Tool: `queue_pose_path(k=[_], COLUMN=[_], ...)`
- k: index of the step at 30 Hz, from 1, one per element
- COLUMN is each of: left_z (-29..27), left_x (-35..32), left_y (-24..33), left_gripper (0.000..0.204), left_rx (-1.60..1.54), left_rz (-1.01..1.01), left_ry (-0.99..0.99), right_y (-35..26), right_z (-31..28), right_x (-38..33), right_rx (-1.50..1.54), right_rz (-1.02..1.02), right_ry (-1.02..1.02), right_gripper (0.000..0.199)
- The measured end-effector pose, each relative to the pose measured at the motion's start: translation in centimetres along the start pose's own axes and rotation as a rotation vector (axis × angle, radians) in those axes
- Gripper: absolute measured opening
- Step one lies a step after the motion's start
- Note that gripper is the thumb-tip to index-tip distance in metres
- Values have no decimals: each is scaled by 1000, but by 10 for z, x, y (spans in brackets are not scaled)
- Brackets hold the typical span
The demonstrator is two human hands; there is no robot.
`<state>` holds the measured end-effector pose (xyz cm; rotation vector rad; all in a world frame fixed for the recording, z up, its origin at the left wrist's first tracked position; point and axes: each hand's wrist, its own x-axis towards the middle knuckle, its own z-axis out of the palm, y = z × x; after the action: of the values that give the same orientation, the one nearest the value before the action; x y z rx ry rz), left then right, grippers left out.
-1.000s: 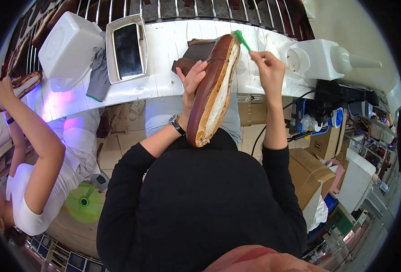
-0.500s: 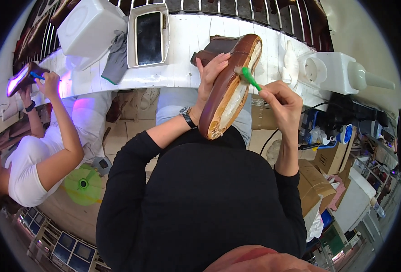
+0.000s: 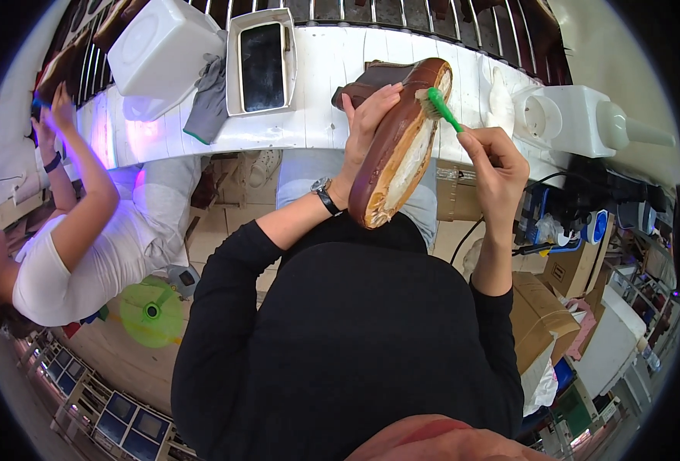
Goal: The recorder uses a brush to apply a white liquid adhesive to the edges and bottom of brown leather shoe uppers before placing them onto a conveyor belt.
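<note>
My left hand (image 3: 364, 132) is wrapped round the side of a brown leather boot (image 3: 386, 157), which is tilted so its underside faces up and to the right. The underside shows a tan rim around a pale middle; no outsole covers it. Between thumb and fingers, my right hand (image 3: 495, 165) grips a green-handled brush (image 3: 444, 108). The bristles touch the rim of the underside near its upper end. The boot's dark shaft lies toward the table behind my left fingers.
On the white table (image 3: 321, 92) stand a white tray (image 3: 289, 58) with a dark inside, a white canister (image 3: 163, 54) and a grey glove (image 3: 208, 107). To the right lies a white spouted bottle (image 3: 586, 121). A rack of metal rollers (image 3: 374, 12) runs behind. A co-worker (image 3: 86, 246) sits at left.
The brush has moved a little up along the boot's rim, with my right hand following. My left hand still holds the boot. The co-worker's arms have shifted upward.
</note>
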<state>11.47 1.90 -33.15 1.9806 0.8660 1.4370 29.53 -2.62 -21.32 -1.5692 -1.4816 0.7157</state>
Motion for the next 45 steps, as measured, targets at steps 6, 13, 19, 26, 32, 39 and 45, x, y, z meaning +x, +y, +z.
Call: queue_pose_path(k=[6,13,19,26,32,39,45], left_z=[0,0,3,-13,-36,-63,-71], left_x=[-9,3,6,23,33,75,118], left_y=[-13,6,4,25,28,52,34], left_gripper=[79,81,82,84,91,95,96], left_rx=[2,-415,-396,-440,-547,-68,-68], left_rz=[-91,-392,-257,-522,-569,-94,-116], left_ry=[-82,-72,7,-189,-365,-550,-756], right_y=[-39,-10,-37,-12,-42,-59,-58], right_z=[-3,-6,8,-6,-11,-24,-31], right_x=[-21,-23,-45,-7,-15,-9,23], right_rx=[-31,96,327,141,168,63,-32], right_rz=[-203,-80,-39,56,-206,-282,-429], right_ry=[-142,-69,-185,96,-52,-90,0], right_gripper=[11,5,7,8,8,16,20])
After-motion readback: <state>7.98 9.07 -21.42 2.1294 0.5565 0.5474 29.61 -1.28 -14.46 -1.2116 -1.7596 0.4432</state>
